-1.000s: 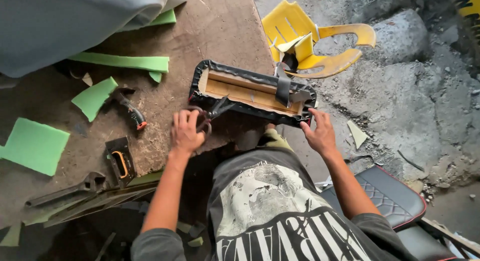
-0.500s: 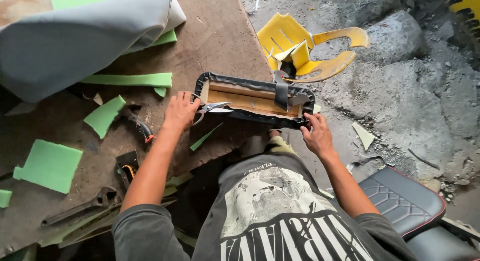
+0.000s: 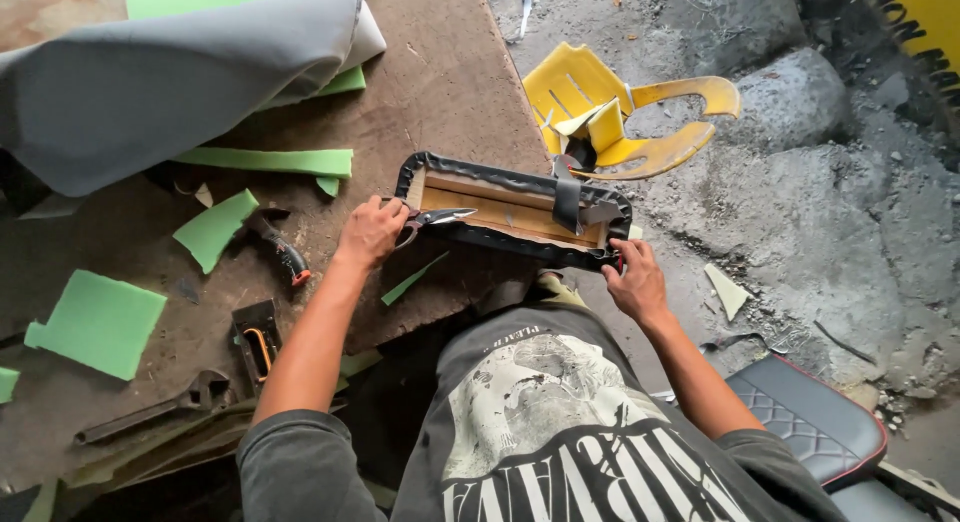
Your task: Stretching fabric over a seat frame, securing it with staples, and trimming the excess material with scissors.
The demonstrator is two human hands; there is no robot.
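Seat pad (image 3: 505, 210) upside down at frame centre, long axis running left to lower right. My left hand (image 3: 370, 232) grasps scissors (image 3: 432, 219), blades pointing right across its underside. Right hand (image 3: 632, 278) pinches the lower-right cover edge.

An upturned seat pad (image 3: 505, 207), black-covered with bare wood showing, lies at the table's right edge; scissors (image 3: 435, 219) rest on it.

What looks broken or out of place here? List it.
A broken yellow plastic chair lies on its side on the ground beyond the bench. Green foam scraps are scattered over the bench, with one offcut fallen on the ground.
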